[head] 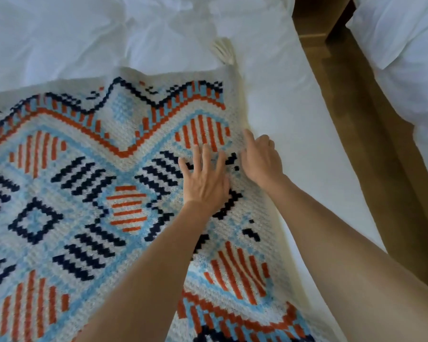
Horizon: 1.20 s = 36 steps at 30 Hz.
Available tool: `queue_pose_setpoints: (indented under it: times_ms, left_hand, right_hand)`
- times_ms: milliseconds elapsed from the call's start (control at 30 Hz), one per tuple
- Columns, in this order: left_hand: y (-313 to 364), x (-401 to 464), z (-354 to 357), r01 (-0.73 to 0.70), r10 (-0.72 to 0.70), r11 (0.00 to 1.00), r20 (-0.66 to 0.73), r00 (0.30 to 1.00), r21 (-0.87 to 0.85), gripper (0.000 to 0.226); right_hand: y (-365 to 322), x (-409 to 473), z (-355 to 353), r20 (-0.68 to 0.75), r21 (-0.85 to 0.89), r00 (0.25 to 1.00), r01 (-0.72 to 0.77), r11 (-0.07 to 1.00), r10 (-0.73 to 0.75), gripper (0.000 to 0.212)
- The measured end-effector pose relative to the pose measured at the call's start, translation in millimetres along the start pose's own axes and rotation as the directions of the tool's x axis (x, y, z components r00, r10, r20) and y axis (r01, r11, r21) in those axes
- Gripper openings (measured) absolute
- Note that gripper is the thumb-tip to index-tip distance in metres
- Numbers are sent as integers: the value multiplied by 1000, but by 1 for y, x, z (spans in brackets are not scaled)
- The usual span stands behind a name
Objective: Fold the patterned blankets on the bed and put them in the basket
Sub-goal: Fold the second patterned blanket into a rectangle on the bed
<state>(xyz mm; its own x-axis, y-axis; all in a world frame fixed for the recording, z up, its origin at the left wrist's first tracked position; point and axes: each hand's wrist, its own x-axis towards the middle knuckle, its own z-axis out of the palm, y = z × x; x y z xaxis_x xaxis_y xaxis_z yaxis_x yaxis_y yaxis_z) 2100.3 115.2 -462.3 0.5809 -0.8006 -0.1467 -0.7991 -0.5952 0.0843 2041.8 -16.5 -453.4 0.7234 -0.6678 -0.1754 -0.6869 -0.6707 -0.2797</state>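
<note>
Patterned blanket (89,193) lies spread on the bed (282,119), prob. one fold in at most. Left hand (204,178) flat, fingers splayed, pressing; right hand (261,159) loosely curled at the edge, grip unclear. No basket in view.

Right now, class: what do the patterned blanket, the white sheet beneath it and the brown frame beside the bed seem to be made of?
Orange, navy and blue patterned blanket: looks like knitted or crocheted yarn, with a matte, blocky stitch texture. White sheet: thin woven cloth, probably cotton, softly creased. Brown frame: apparently wood or a wood-look finish, smooth and flat.
</note>
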Motion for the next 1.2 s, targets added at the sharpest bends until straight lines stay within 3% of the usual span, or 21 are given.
queue_pose_setpoints:
  times_ms: [133,367,433,567,633,733,833,933,1000,1200]
  left_hand:
    - [-27,34,-1,56,-55,998,-40,998,18,60]
    - [-83,75,16,148,-147,989,-66,987,8,66]
    - [-81,76,23,142,-141,990,-68,988,-1,67]
    - [-82,77,26,141,-143,989,-60,988,-38,67]
    - [-78,81,20,135,-137,990,-48,989,-47,66]
    - [-62,108,9,83,-86,995,-39,996,-58,65]
    - [-47,138,14,73,-76,995,-32,997,-68,65]
    - [-45,145,40,99,-100,995,-33,994,-33,67]
    - [-47,149,53,104,-105,994,-40,994,-10,68]
    - [-52,160,57,116,-116,993,7,993,8,69]
  right_hand:
    - [-8,47,0,0,-29,1000,25,999,-25,50]
    - [-21,119,1,74,-98,995,78,992,-70,79]
    - [-22,131,2,103,-70,992,79,994,-71,68]
    - [-28,139,3,27,-24,990,141,990,-140,32]
    - [-30,147,-9,-74,45,996,49,998,-46,28]
    - [-18,172,-40,-231,-60,972,22,998,-36,24]
    - [8,202,-45,-230,-62,973,8,998,-22,34]
    - [31,202,5,-104,-281,989,74,957,-107,62]
    - [40,206,31,-81,-302,991,73,951,-102,74]
    - [27,197,15,-53,-264,997,44,963,-60,70]
